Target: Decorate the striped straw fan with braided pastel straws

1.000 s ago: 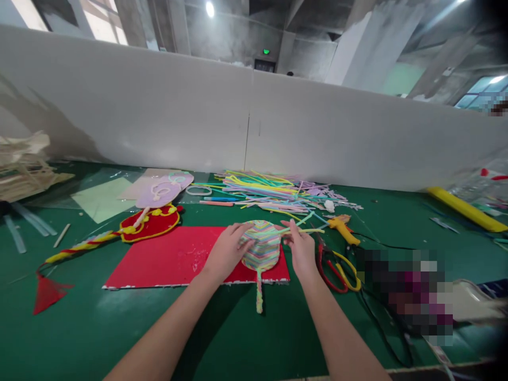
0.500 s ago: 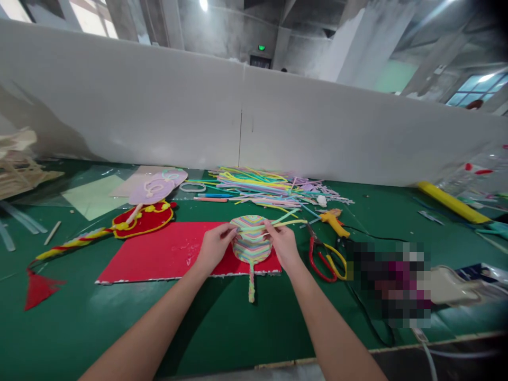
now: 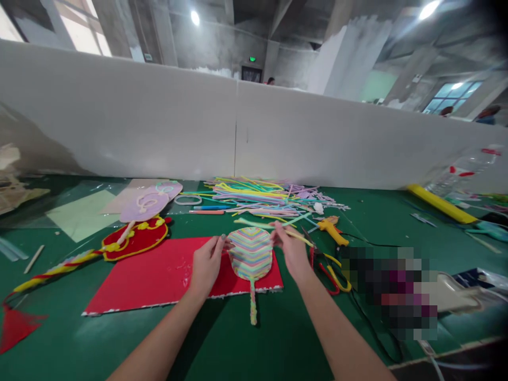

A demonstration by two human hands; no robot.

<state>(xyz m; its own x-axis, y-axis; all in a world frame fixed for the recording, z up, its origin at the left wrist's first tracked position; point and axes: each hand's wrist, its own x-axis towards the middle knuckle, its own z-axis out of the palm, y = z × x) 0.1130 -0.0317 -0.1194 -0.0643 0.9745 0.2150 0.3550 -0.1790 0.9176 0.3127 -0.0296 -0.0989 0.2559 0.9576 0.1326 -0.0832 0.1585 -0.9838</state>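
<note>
A small round fan point(image 3: 251, 253) with pastel zigzag stripes lies on a red board point(image 3: 159, 270), its twisted handle pointing towards me. Beside the fan's left edge is my left hand point(image 3: 207, 264), its thumb and fingers slightly apart and no strip between them; whether the fingertips touch the rim is unclear. My right hand point(image 3: 291, 246) pinches a pale yellow pipe cleaner point(image 3: 254, 224) just above the fan's upper right edge. One end of it stretches left over the top of the fan, the other sticks out right past my hand.
Behind lies a pile of coloured pipe cleaners point(image 3: 254, 193). Scissors point(image 3: 331, 275) and a yellow glue gun point(image 3: 333, 230) with a cable are to the right. A red fan point(image 3: 137, 241) with a tassel and a lilac fan point(image 3: 148, 203) lie left. A white partition point(image 3: 159, 121) stands behind.
The pale yellow strip has moved from across the fan's face to above its top edge, in my right hand. My left hand has let go of it. The camera view has tilted upward.
</note>
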